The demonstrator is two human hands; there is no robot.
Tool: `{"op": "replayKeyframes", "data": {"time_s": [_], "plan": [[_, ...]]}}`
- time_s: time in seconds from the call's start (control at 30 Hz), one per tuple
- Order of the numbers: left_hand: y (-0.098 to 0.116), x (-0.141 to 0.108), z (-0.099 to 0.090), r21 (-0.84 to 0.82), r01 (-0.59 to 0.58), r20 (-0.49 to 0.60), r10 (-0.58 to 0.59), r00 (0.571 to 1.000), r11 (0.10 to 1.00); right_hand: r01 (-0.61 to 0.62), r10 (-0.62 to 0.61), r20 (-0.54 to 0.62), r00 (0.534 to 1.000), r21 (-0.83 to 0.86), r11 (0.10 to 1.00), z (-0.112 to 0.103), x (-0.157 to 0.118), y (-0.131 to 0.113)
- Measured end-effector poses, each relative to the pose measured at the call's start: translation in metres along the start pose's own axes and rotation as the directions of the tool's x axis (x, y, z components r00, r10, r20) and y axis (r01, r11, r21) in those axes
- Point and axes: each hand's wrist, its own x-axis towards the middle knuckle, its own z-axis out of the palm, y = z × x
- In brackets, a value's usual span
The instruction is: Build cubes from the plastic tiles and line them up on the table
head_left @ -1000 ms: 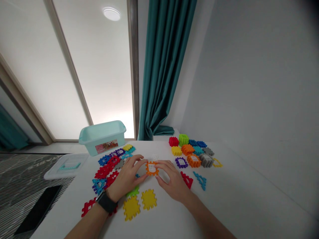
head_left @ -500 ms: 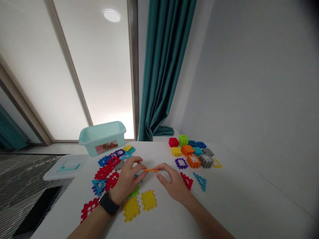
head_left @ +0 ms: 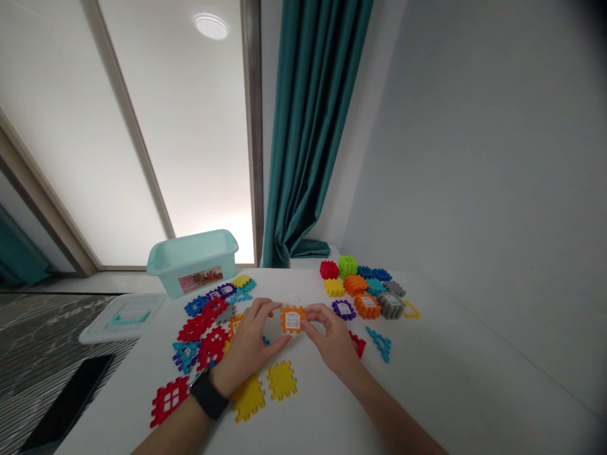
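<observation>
An orange square piece with a white window-like middle (head_left: pixel 293 320) is upright, its face towards me. My right hand (head_left: pixel 332 338) pinches its right edge between thumb and fingers. My left hand (head_left: pixel 249 341), a black watch on its wrist, is at the left of the piece, thumb and index finger spread apart; the index tip is at the upper left corner and the thumb is just below. Two yellow squares (head_left: pixel 282 380) lie on the white table (head_left: pixel 327 417) nearer to me, one partly behind my left hand.
Left of my hands lie loose red pieces (head_left: pixel 213 344), with blue and purple ones around. A mint tub (head_left: pixel 194 259) stands behind them, beside a clear lid (head_left: pixel 118 319). Sorted stacks, including orange (head_left: pixel 367 306) and grey (head_left: pixel 391 306), stand at the right, with a blue triangle (head_left: pixel 379 344) nearer.
The orange piece has turned from edge-on to face-on. My left thumb has moved away from its edge, while my right hand still holds it.
</observation>
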Motion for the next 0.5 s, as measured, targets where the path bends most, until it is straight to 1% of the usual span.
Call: {"op": "replayKeyframes", "data": {"time_s": [0.13, 0.23, 0.3, 0.33, 0.4, 0.43, 0.5], "plan": [[-0.008, -0.002, -0.002, 0.161, -0.081, 0.045, 0.074, 0.996, 0.984, -0.048, 0.045, 0.033, 0.998, 0.082, 0.996, 0.001, 0.001, 0.001], [-0.009, -0.002, -0.004, 0.198, -0.098, 0.046, 0.09, 0.995, 0.975, -0.05, 0.043, 0.063, 0.997, 0.107, 0.993, 0.002, 0.0, 0.0], [-0.008, -0.002, -0.004, 0.196, -0.101, 0.045, 0.094, 0.995, 0.975, -0.028, 0.024, 0.057, 0.998, 0.068, 0.997, 0.002, -0.001, -0.001], [-0.008, -0.002, -0.005, 0.189, -0.1, 0.044, 0.094, 0.995, 0.977, 0.005, -0.006, 0.046, 0.999, 0.021, 1.0, 0.001, -0.002, -0.001], [-0.01, -0.001, -0.005, 0.169, -0.094, 0.035, 0.089, 0.995, 0.981, 0.127, -0.124, 0.033, 0.992, -0.112, 0.986, -0.001, -0.002, -0.003], [-0.011, -0.001, -0.005, 0.16, -0.089, 0.03, 0.085, 0.996, 0.983, 0.207, -0.203, 0.041, 0.978, -0.184, 0.961, -0.003, -0.003, -0.004], [-0.014, 0.0, -0.005, 0.147, -0.08, 0.02, 0.077, 0.997, 0.986, 0.361, -0.348, 0.097, 0.932, -0.306, 0.881, -0.007, -0.003, -0.005]]}}
